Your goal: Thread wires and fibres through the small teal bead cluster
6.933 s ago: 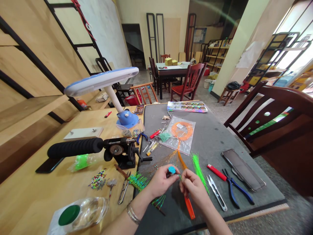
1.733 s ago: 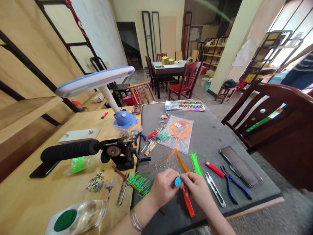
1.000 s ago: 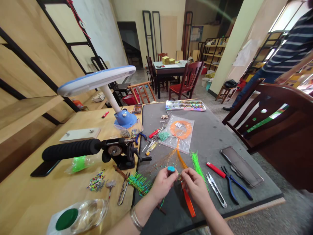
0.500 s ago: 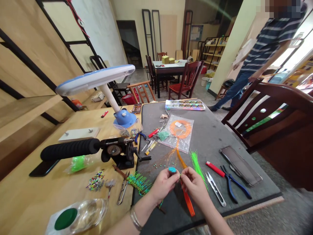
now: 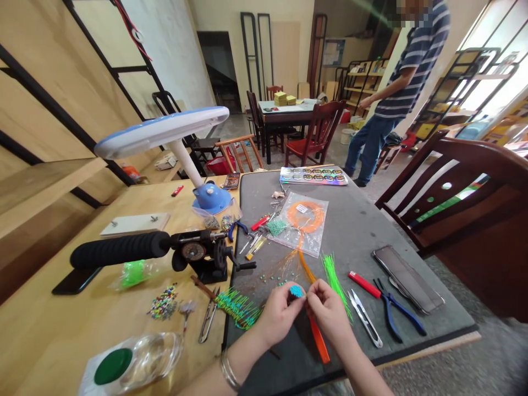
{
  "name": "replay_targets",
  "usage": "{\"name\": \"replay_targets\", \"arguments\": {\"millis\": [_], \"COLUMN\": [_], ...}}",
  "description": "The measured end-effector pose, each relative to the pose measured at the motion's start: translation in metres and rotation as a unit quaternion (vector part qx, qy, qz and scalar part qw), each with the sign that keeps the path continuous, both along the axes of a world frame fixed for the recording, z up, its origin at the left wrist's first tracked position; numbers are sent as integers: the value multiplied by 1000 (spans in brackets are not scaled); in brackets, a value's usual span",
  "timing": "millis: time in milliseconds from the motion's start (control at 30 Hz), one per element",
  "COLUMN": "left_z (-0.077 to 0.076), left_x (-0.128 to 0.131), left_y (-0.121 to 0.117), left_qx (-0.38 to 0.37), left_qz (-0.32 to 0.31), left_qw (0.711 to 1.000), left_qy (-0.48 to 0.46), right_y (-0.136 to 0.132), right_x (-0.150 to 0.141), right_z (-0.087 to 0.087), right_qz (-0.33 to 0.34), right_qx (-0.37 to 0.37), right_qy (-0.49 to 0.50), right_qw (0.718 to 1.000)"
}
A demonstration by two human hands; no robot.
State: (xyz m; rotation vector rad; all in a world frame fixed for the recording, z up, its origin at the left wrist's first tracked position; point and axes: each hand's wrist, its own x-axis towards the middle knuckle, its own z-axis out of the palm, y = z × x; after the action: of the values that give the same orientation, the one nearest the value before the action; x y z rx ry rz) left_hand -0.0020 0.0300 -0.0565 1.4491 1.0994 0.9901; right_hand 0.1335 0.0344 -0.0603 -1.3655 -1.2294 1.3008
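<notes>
A small piece with a turquoise beaded-looking top (image 5: 296, 291) sits between the closed fingers and thumb of my left hand (image 5: 280, 312). Close against it, my right hand (image 5: 328, 309) is pinched; whatever is between those fingertips is too small to make out. An orange strip (image 5: 319, 342) lies on the dark mat (image 5: 346, 220) below my hands. Green strands tipped with turquoise beads (image 5: 237, 308) spread to the left of my left hand. Plain bright green strands (image 5: 335, 279) lie just beyond my right hand. Several loose turquoise beads (image 5: 275, 227) rest farther back.
Right of my hands lie snips (image 5: 365, 319), blue-handled pliers (image 5: 398, 316), a red lighter-like object (image 5: 363, 284) and a grey case (image 5: 408, 279). A plastic bag holds coiled orange line (image 5: 306, 214). Left stand a black crank device (image 5: 202, 256) and a lamp (image 5: 210, 198). A person (image 5: 396, 99) stands beyond.
The turquoise top has shifted slightly right and tipped more toward me in my left hand. Both hands stay together. The person in the background has moved left.
</notes>
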Motion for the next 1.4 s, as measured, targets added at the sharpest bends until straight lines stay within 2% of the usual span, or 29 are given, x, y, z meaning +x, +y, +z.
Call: {"name": "replay_targets", "arguments": {"millis": [133,233,300,400,467,533,633,700,767,867,967,1033,1100,1167,1267,1300,1400], "left_z": [1,1,0,-3,-5,-4,-4,-5,-6,-8,-8,-7,-6,-6,-4,-3,0], "left_x": [-4,-4,-2,2,5,7,7,5,3,-1,-4,-4,-4,-4,-3,-3,-2], "left_y": [-3,-3,-2,0,1,2,2,3,4,3,3,3,3,3,3,3,3], "left_qx": [96,107,72,-60,-165,-235,-261,-242,-198,-114,-51,-43,-59,-76,-89,-90,-89], "left_qz": [-12,-9,7,21,15,12,19,33,54,84,107,111,112,115,118,119,121], "left_qw": [990,987,994,998,980,957,944,952,967,986,992,992,991,989,986,985,984], "left_qy": [106,122,86,-29,-113,-173,-200,-186,-154,-90,-43,-36,-45,-57,-79,-86,-98], "right_y": [0,-1,-2,-6,-7,-7,-6,-8,-14,-27,-39,-42,-42,-39,-36,-35,-32], "right_x": [0,1,1,0,-1,-1,3,10,17,25,24,23,23,24,25,25,23], "right_z": [0,1,2,2,1,-1,-2,-1,0,0,-4,-6,-7,-6,-4,-4,-3], "right_qz": [-15,5,22,29,26,30,42,38,35,65,96,89,73,65,78,79,57], "right_qx": [12,-3,-15,-31,-33,-31,-10,40,96,129,135,141,142,127,50,18,-18], "right_qy": [-36,-17,7,32,42,46,14,-69,-205,-406,-504,-518,-498,-434,-240,-168,-42], "right_qw": [999,1000,1000,999,998,998,999,996,973,902,848,839,853,889,966,982,997]}}
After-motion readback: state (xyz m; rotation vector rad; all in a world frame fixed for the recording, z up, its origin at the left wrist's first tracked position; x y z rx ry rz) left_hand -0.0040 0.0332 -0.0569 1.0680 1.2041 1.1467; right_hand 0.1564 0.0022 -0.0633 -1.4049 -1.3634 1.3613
